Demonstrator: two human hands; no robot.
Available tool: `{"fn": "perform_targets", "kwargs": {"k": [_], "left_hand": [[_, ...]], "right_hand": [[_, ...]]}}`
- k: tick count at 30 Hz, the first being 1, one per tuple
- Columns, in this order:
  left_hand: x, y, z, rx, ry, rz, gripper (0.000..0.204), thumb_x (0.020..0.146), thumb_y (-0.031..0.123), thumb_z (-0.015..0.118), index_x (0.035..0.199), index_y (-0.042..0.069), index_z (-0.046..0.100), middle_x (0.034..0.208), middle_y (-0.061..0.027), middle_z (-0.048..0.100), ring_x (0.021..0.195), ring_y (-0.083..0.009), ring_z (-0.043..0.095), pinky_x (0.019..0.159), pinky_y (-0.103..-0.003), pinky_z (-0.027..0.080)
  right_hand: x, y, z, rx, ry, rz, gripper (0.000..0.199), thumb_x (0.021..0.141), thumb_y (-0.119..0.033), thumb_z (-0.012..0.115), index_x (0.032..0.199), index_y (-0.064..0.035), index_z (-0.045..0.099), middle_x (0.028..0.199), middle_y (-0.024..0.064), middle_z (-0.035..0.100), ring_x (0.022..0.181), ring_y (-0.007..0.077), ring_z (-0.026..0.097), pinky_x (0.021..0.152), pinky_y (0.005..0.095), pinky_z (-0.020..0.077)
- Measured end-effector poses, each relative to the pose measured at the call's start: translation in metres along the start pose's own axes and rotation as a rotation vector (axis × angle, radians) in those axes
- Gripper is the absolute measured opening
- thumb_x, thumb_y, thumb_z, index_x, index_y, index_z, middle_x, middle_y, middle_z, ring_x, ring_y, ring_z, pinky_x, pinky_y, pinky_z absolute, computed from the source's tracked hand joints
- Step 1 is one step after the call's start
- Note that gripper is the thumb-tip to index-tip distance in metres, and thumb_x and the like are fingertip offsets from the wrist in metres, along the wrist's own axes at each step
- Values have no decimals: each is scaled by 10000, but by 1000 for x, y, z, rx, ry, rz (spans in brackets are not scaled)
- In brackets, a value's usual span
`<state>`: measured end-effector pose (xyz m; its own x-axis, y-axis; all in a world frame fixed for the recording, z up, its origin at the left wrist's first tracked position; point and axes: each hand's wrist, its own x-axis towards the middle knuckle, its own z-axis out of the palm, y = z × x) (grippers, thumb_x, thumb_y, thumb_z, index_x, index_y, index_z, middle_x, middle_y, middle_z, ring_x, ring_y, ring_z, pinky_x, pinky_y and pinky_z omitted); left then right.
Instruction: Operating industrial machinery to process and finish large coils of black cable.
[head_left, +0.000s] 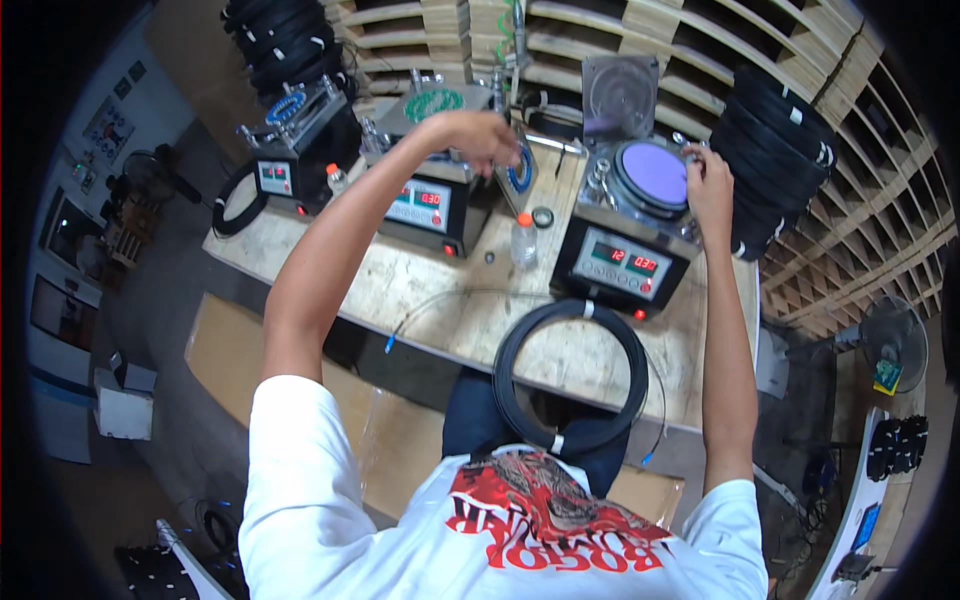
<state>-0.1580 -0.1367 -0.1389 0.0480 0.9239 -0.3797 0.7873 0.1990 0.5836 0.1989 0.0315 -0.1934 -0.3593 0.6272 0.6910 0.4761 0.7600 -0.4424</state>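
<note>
My right hand [708, 188] is at the right rim of a purple round pad [655, 174], fingers bent and closed on its edge. The pad lies on the turntable of the right-hand polishing machine [622, 262], whose clear square lid [618, 98] stands raised behind it. My left hand [478, 140] reaches over the middle machine [425, 212], fingers bent down and slightly blurred. Its fingertips meet a tilted blue ring-shaped fixture [520, 172]; whether they grip it is unclear. The middle machine carries a green ring [433, 104] on its metal plate.
A coil of black cable [508, 375] with blue-tipped ends rests over the table's front edge and my lap. An orange-capped bottle [524, 245] stands between the machines. Another machine [280, 175] is at left. Stacks of black coils [770, 150] stand by the wooden slats.
</note>
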Motion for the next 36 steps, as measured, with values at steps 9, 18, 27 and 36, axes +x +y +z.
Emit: {"fn": "perform_targets", "kwargs": {"k": [9,18,27,36], "left_hand": [[39,-101,198,-202,458,174,878,745,266,869,1466,9,440,1361,-237,589,1250,-322,595,1041,-384,470],[32,-54,193,-377,730,235,591,789,292,845,1259,-7,646,980,-167,735,868,-231,709,812,-365,541],[20,81,84,-266,1078,507,600,740,282,872,1205,-43,676,932,-153,703,731,-202,608,684,-342,507],[56,196,74,-100,904,735,705,743,377,872,1249,-66,659,1009,-187,666,840,-230,676,742,-361,553]], "right_hand": [[-5,-4,1,-86,-4,-16,241,884,-112,545,1047,-68,717,902,152,678,903,325,626,836,425,511],[-11,-12,-7,-81,-28,21,244,832,-101,619,1055,-72,714,935,148,683,919,324,628,840,429,512],[-6,-38,-24,332,-68,-34,382,797,-75,679,1178,-64,699,980,124,718,889,205,692,813,326,536],[14,-46,-36,716,16,-1,641,742,-149,871,1286,-10,563,1096,152,711,1020,193,690,897,330,546]]}}
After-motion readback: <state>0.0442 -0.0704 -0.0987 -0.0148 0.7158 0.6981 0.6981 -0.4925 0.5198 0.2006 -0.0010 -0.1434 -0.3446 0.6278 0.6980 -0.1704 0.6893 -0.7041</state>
